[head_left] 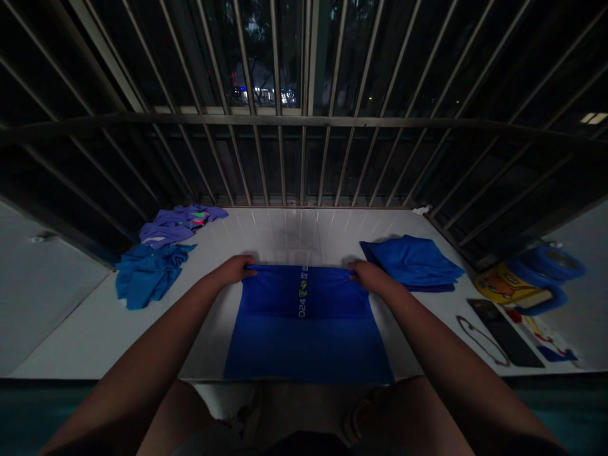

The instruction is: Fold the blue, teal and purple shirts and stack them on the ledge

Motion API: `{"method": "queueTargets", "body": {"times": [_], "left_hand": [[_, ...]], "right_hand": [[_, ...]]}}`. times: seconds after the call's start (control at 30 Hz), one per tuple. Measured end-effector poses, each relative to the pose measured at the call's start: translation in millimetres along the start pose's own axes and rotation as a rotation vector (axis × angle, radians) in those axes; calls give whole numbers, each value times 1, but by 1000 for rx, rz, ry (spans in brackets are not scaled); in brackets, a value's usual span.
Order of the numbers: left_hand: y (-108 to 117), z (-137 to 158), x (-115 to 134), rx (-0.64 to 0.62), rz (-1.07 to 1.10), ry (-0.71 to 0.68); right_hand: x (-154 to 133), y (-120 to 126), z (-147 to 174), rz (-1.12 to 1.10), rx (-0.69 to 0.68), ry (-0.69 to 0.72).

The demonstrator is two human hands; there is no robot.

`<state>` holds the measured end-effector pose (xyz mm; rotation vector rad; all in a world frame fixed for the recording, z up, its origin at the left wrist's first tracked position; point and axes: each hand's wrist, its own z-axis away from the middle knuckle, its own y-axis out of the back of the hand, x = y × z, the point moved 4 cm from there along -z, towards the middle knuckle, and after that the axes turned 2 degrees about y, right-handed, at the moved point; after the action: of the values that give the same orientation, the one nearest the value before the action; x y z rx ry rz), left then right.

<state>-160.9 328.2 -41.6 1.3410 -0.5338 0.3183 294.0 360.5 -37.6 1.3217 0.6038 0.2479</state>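
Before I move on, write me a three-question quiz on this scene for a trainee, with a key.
1. True or false: only the left hand grips the lettered blue cloth.
2. Where does the folded blue pile lie?
A) To the right of the lettered blue cloth
B) To its left
C) Underneath it
3. Fill in: of the crumpled cloths at the left, the one nearer the window bars is mostly ____.

Key:
1. False; the right hand grips it too.
2. A
3. Purple
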Motion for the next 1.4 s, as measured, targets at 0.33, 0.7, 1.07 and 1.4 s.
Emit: {"method": "queueTargets", "body": {"times": [0.33, 0.7, 1.07, 1.4], "left_hand": [[43, 51, 21, 322, 40, -41], [-91, 191, -6, 257, -123, -216], [-54, 102, 20, 163, -137, -66], [-23, 21, 27, -127, -85, -79]], "right_hand": [[-14, 51, 35, 48, 243, 19], [-4, -85, 154, 156, 275, 160], [-19, -31, 87, 50, 229, 62], [-9, -10, 20, 8, -30, 47]]}}
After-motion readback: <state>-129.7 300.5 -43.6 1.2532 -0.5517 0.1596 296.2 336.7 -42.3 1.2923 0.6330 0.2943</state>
